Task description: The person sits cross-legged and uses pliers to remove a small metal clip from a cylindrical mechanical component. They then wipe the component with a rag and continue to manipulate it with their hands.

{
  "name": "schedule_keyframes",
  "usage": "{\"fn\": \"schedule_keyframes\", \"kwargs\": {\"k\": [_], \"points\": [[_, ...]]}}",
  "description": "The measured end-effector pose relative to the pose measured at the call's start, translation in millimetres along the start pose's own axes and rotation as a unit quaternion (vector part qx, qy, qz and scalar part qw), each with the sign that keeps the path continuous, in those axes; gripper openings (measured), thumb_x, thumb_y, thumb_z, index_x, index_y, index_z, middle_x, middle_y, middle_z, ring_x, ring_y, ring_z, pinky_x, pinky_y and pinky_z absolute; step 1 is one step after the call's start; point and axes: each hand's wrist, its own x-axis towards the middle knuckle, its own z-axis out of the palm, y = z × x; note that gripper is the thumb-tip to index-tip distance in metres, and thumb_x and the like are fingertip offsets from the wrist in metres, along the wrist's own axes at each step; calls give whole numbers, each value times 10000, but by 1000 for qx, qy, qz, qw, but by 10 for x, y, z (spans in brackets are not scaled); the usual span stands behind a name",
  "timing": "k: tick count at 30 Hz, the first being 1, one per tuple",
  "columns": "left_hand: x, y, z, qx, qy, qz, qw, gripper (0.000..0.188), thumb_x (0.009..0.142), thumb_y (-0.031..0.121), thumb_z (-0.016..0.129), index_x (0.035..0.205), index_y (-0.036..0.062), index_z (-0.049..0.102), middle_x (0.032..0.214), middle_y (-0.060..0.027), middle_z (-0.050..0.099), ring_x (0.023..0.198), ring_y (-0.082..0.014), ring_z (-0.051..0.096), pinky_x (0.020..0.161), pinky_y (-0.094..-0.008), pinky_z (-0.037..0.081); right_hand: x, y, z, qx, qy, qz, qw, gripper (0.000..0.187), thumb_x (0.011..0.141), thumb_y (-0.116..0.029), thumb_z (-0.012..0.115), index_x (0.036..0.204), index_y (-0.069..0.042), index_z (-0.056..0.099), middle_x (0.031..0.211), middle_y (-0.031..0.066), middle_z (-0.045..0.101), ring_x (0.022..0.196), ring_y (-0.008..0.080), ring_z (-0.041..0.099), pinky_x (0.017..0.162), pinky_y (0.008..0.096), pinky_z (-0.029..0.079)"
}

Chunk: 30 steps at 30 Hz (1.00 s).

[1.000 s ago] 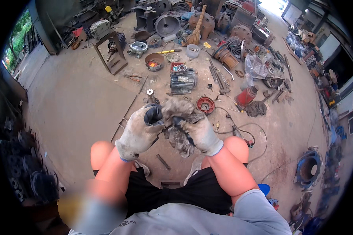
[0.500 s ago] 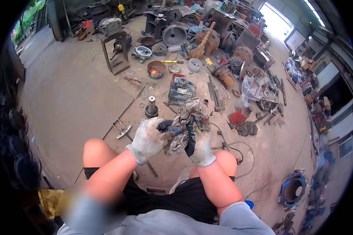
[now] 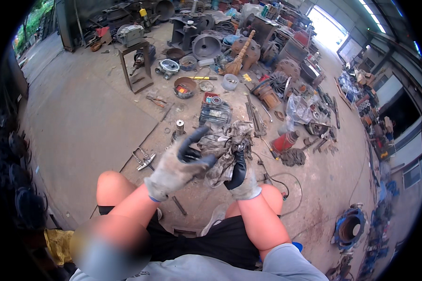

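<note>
A crumpled, grease-stained grey rag (image 3: 220,143) hangs bunched in front of my knees. My right hand (image 3: 244,177), in a grey glove with black fingers, is closed round its lower right part. My left hand (image 3: 176,167), gloved the same way, is beside the rag with thumb and fingers spread apart; its fingertips reach the cloth's left edge, and I cannot tell whether they touch. Behind the left fingers stands a metal shaft (image 3: 180,124), its lower part mostly hidden. What the rag may wrap, if anything, does not show.
A two-armed puller (image 3: 145,159) lies on the floor to the left. Ahead are a finned dark motor housing (image 3: 215,114), a rusty bowl (image 3: 184,87) and pliers (image 3: 155,100). A red jack-like cylinder (image 3: 284,141) and a cable (image 3: 286,177) lie to the right.
My left hand has let go of the rag, moved slightly left and spread its fingers. The rag has opened out wider in my right hand.
</note>
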Motion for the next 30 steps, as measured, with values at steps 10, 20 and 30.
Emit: {"fn": "schedule_keyframes", "kwargs": {"k": [10, 20, 30], "points": [[40, -217, -259, 447, 21, 327, 832, 242, 906, 82, 787, 1135, 5, 777, 1156, -112, 754, 981, -171, 695, 797, -298, 573, 9, -219, 3, -404, -22, -228, 885, 342, 1073, -36, 489, 1391, 64, 568, 1361, 162, 649, 1233, 260, 643, 1076, 398, 507], [81, -160, -250, 342, -27, 324, 882, 140, 908, 78, 785, 1028, 24, 737, 1017, -118, 658, 920, -299, 657, 837, -357, 531, 57, -402, 236, -123, -5, -120, 985, 363, 925, 114, 633, 1281, 63, 679, 1294, 148, 708, 1193, 217, 686, 1081, 365, 501], [38, -545, 221, -15, 97, 30, 995, 191, 997, 34, 686, 1174, -22, 640, 1058, -42, 698, 967, -97, 642, 880, -261, 527, -70, -98, 328, 208, 116, 42, 970, 250, 1068, -98, 546, 1263, 41, 620, 1130, 135, 708, 961, 214, 706, 871, 350, 585]]}}
